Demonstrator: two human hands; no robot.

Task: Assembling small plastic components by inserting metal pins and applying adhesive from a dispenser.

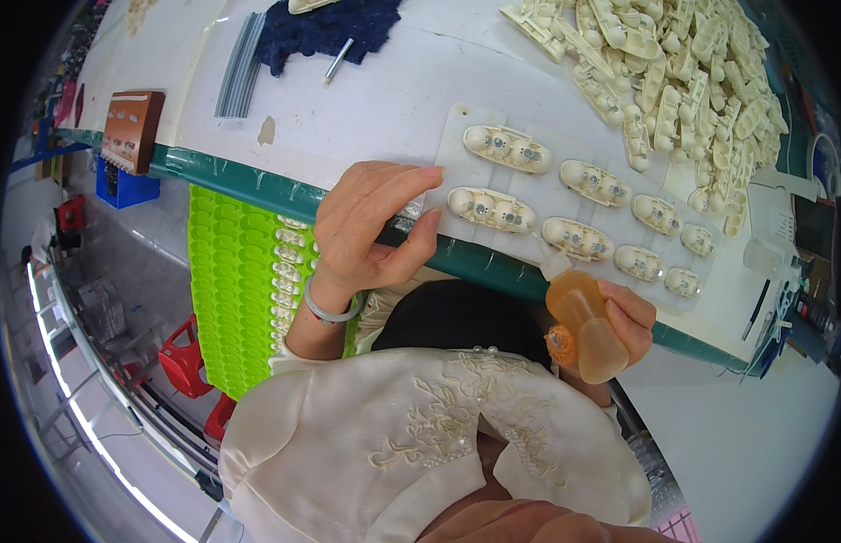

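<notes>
My right hand (626, 319) is wrapped round a squeeze bottle (580, 303) of amber liquid. The bottle tilts with its white nozzle toward the cream plastic parts (578, 237) on a pale board (456, 149). The nozzle tip is close to the near row; whether it touches a part I cannot tell. Two rows of these oval parts lie on the board, with small shiny metal pieces in them. By the board's left end, my left hand (370, 222) is open and holds nothing, its thumb and forefinger apart near the closest part (491, 209).
A large heap of cream parts (669, 81) covers the table's far right. Farther left lie a dark blue cloth (330, 32), grey rods (240, 68) and a brown box (131, 131). Below the green table edge (248, 185) sits a bright green moulded tray (228, 281) with parts in it.
</notes>
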